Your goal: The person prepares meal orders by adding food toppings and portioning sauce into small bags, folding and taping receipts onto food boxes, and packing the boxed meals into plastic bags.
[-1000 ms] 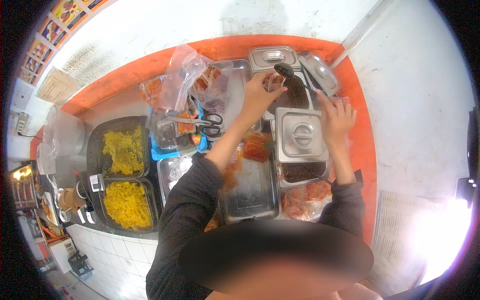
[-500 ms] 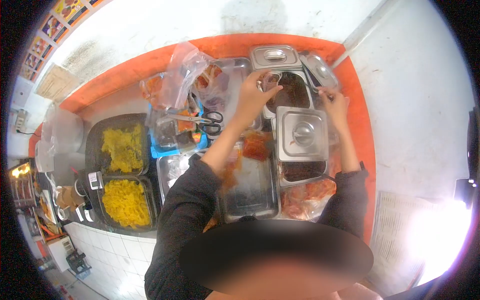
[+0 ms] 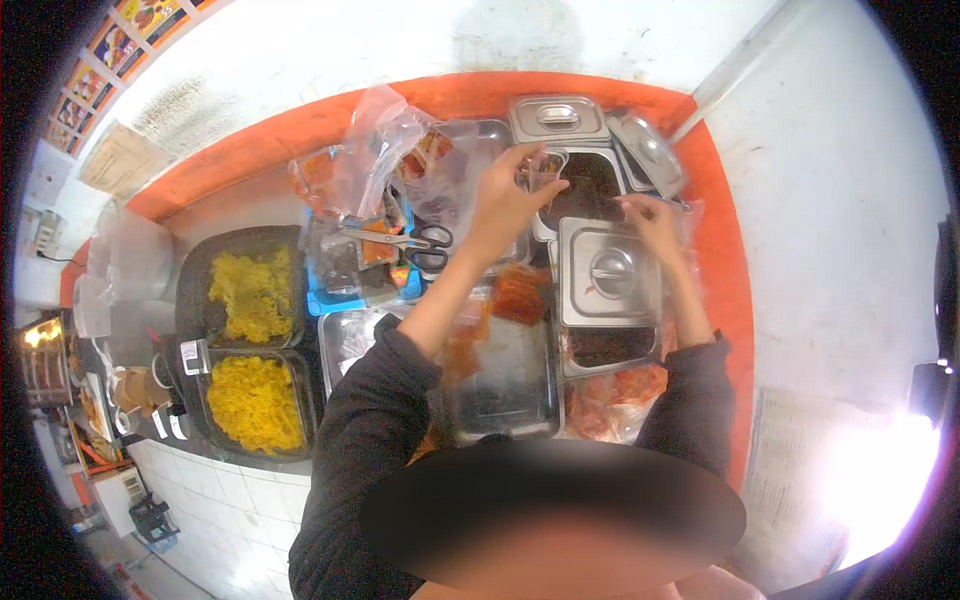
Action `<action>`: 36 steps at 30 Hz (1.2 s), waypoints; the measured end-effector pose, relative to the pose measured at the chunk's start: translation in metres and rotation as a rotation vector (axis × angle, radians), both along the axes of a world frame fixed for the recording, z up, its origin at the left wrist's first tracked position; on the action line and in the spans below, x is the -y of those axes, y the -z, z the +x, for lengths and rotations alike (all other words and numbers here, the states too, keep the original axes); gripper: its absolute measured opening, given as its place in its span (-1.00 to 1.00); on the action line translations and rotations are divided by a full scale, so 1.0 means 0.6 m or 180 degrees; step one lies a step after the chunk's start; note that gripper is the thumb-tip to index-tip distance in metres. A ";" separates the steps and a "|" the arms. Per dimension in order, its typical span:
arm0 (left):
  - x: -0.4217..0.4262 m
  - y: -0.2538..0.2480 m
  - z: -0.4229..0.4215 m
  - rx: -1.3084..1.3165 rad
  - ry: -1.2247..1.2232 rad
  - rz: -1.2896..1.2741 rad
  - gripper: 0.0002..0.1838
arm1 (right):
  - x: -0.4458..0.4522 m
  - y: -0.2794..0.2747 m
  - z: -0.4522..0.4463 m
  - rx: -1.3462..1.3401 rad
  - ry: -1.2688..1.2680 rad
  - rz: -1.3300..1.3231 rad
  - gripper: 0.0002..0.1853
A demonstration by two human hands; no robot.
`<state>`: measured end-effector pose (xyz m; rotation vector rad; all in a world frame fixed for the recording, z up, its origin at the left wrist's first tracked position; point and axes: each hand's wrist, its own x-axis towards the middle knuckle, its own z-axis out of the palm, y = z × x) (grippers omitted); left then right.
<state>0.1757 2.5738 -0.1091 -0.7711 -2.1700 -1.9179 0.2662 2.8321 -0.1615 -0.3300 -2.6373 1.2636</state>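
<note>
Beyond the lid (image 3: 610,275) lies the open pan (image 3: 621,168) of dark contents. Over its left side the left hand (image 3: 508,195) grips a clear cup (image 3: 546,170) between thumb and fingers; the right hand (image 3: 655,228) bends at its right edge, its grip impossible to tell. Keeping the cup level and low should catch drips best.

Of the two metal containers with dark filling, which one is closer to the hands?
The far container, open between the left hand and the right hand; the near container instead sits partly under a metal lid.
</note>
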 end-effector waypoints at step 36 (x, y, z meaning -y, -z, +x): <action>-0.022 0.030 0.008 -0.0048 -0.0089 -0.0236 -0.49 | 0.112 -0.139 0.053 -0.1649 0.0676 0.1090 -0.81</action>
